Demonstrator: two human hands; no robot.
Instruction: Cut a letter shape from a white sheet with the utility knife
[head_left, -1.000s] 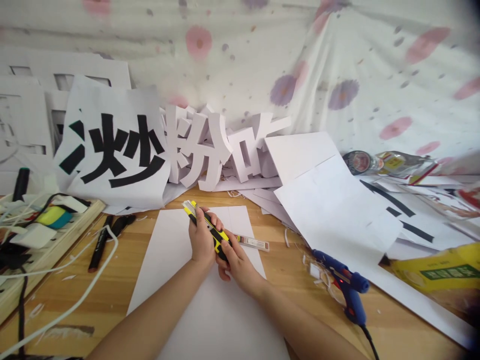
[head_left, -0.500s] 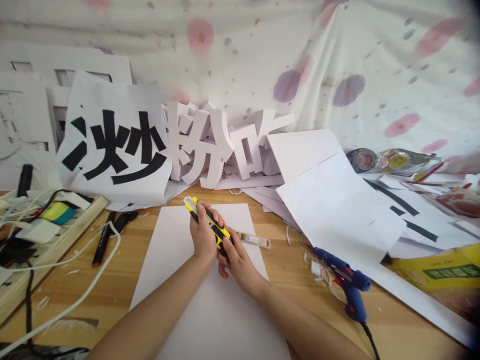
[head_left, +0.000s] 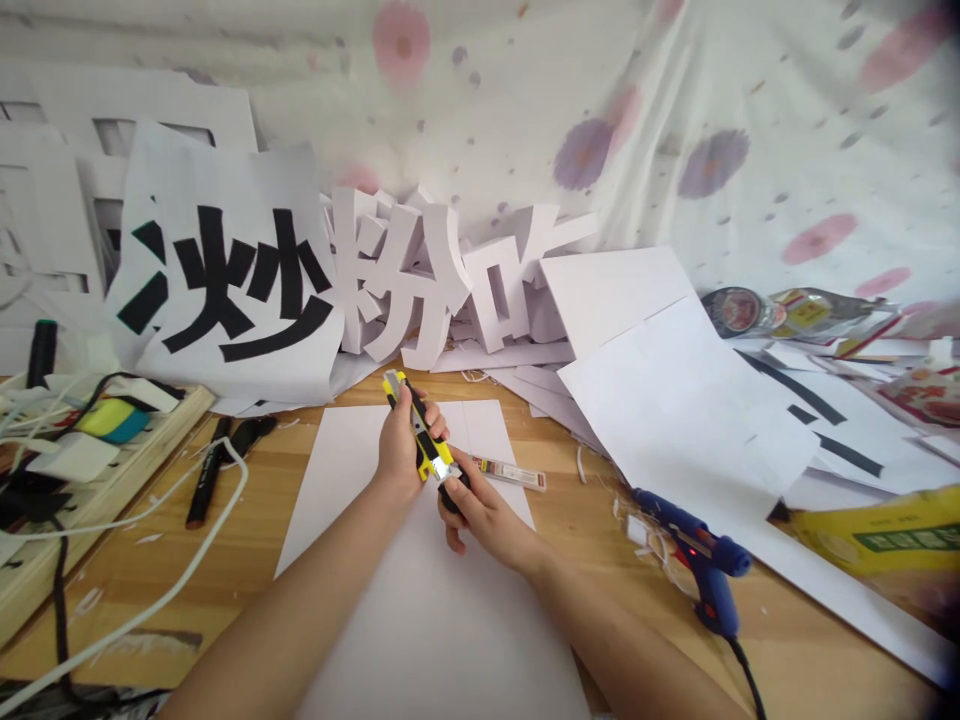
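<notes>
A yellow and black utility knife [head_left: 421,425] is held above a white sheet [head_left: 450,620] on the wooden table. My left hand [head_left: 401,450] wraps round the knife's body, its thumb near the front end. My right hand [head_left: 476,505] grips the black end piece [head_left: 454,490] of the knife, and a metallic part shows between that piece and the yellow body. Just right of my hands, a small clear case with red labels [head_left: 510,473] lies across the sheet's right edge.
A blue glue gun [head_left: 701,560] with a cable lies at the right. White 3D characters [head_left: 420,280] and a black-printed sheet [head_left: 300,375] stand behind. Left are a power strip [head_left: 187,405], cables and a black marker [head_left: 206,480]. A yellow packet [head_left: 877,535] is far right.
The knife's black end piece has come away from its yellow body, exposing a metallic part. The knife is now tilted more upright, and the view has shifted slightly.
</notes>
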